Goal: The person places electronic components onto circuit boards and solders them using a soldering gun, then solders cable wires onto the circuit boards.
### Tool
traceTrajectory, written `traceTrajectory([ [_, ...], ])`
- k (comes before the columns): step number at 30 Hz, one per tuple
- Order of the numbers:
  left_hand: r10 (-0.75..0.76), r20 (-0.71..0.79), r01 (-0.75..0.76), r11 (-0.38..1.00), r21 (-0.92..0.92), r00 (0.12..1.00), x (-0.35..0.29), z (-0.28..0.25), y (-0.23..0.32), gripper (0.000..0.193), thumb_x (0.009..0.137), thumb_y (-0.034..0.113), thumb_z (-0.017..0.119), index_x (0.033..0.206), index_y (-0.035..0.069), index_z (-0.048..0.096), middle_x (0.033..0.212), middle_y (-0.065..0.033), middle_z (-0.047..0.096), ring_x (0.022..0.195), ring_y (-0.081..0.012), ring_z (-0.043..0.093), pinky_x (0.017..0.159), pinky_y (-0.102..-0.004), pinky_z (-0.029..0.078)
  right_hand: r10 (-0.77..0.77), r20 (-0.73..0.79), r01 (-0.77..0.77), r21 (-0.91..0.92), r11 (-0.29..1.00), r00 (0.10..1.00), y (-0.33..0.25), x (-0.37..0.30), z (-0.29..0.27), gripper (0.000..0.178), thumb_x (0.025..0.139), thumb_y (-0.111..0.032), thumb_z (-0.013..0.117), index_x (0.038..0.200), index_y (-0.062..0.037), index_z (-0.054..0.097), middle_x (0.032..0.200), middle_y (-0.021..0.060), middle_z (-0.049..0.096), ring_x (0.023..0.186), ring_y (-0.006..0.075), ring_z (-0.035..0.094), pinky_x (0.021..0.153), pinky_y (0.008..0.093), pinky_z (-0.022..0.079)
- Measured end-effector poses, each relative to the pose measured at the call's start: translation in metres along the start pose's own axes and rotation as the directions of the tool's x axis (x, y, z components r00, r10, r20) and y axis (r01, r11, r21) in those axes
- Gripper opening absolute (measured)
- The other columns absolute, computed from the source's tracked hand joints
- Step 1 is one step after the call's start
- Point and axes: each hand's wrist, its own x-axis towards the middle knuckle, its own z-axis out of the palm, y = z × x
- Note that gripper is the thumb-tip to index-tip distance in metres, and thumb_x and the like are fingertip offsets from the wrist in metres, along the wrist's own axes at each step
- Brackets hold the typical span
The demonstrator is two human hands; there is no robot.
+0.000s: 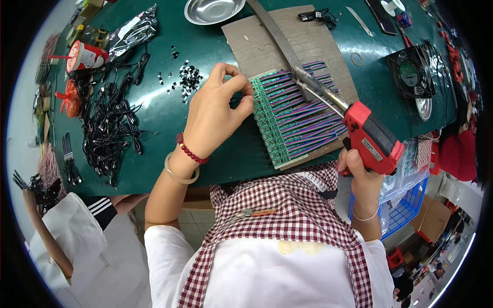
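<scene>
My right hand (358, 168) grips the handle of a red and black soldering gun (372, 136). Its metal tip slants up and left over a panel of green circuit boards (270, 134). Rows of pink, blue and black wires (308, 126) run rightward from the panel. At the panel's upper left edge my left hand (221, 100) is closed, thumb and forefinger pinched together. A small dark thing shows between those fingers, too hidden to name. Beneath the boards is a brown cardboard sheet (246, 43), with a long metal bar (272, 31) lying across it and the wires.
Small black connectors (190, 78) lie loose left of my left hand. Farther left are a heap of black cables (108, 123) and a red cup (86, 56). A metal bowl (214, 11) stands at the back, a black fan (411, 72) at right. Another person's arm (49, 236) is at lower left.
</scene>
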Motion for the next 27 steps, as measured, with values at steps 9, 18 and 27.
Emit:
traceTrajectory([
  [9,0.009,0.065,-0.013,0.998,0.058,0.998,0.009,0.005,-0.008,0.008,0.071,0.008,0.062,0.076,0.004,0.056,0.093,-0.0051,0.054,0.068,-0.0232,0.056,0.061,-0.0323,0.046,0.0,0.112,-0.001,0.002,1.0,0.994,0.009,-0.002,0.02,0.024,0.078,-0.011,0.07,0.099,-0.0021,0.062,0.09,0.0049,0.062,0.078,0.0127,0.058,0.068,0.0275,0.046],
  [18,0.033,0.096,-0.039,0.997,0.064,0.995,0.014,0.003,-0.009,0.009,0.069,0.006,0.061,0.074,0.004,0.054,0.091,-0.0062,0.052,0.068,-0.0264,0.056,0.06,-0.0346,0.046,-0.086,0.172,0.113,-0.157,0.981,0.981,0.003,0.01,0.027,0.02,0.071,-0.012,0.07,0.087,-0.0041,0.061,0.075,0.0054,0.057,0.059,0.0165,0.056,0.054,0.0276,0.044],
  [27,0.022,0.098,-0.03,0.997,0.075,0.995,0.014,0.003,-0.007,0.01,0.069,0.006,0.061,0.075,0.004,0.054,0.092,-0.0062,0.051,0.067,-0.0264,0.056,0.06,-0.0352,0.046,-0.208,0.214,0.256,-0.224,0.94,0.954,0.0,0.014,0.029,0.021,0.068,-0.008,0.069,0.087,-0.0035,0.06,0.073,0.0046,0.056,0.055,0.016,0.055,0.051,0.0267,0.043],
])
